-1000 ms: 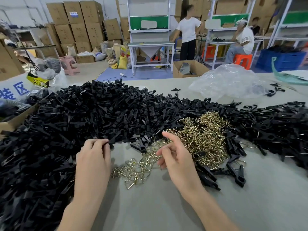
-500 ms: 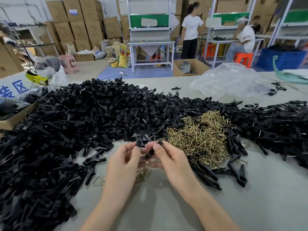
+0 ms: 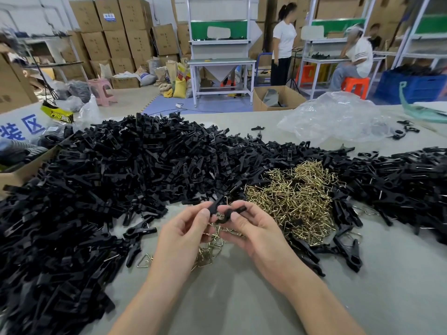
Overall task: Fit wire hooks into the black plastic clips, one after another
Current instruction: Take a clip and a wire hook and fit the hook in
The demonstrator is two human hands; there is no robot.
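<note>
**Clip parts pinched in both hands, hook heap off the right hand**

I take the wire hook heap point(image 3: 297, 201) as my mark and place everything else from it. The table point(image 3: 362, 298) runs under it and shows bare grey on my near side of it. The heap of black clips point(image 3: 108, 177) is the biggest thing here. It lies left of the hook heap and wraps behind it, with more clips to its right. A few finished clips point(image 3: 348, 255) lie at the hook heap's near right edge.

Both hands are raised just left of the hook heap, on my near side of it. The right hand point(image 3: 256, 233) is the nearer of the 2, close beside the heap's near left edge. The left hand point(image 3: 183, 233) sits beyond it, further left.

Each hand is closed in a thumb-and-forefinger pinch, with the forearms coming in from my side. The left pinches a black clip part point(image 3: 215, 204) whose long axis tilts up and toward the hook heap. The right pinches a second clip part point(image 3: 238, 210) lying near level, 1 end pointing at the heap. The 2 parts meet between the thumbs. I cannot tell whether a hook is seated there yet.

Loose hooks point(image 3: 216, 243) lie on the table under the hands, trailing from the heap's near left corner. In my judgement the next hook is a short reach for the right hand, while the left holds the clip.
</note>
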